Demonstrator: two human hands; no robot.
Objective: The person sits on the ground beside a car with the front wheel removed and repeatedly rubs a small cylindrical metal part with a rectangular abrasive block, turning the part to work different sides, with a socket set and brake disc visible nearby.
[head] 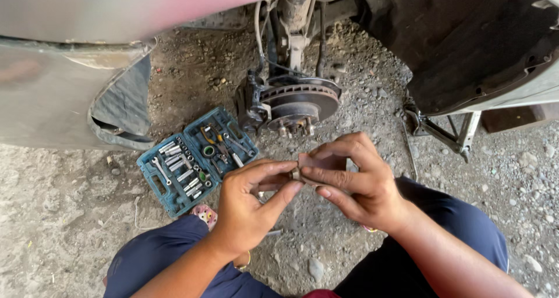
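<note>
— How are my hands set?
— I see my left hand (247, 208) and right hand (355, 178) meeting fingertip to fingertip, both pinching a small brown brake pad (314, 161).
— Where's it sitting?
— Above the gravel, just before the brake disc (298, 103), toolbox (195, 158) to the left.

A flat, brownish brake pad (317, 161) is pinched upright between both hands, above gravel.

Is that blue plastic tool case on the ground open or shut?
Open. The blue plastic tool case lies flat on the gravel with sockets and wrenches showing in their slots.
</note>
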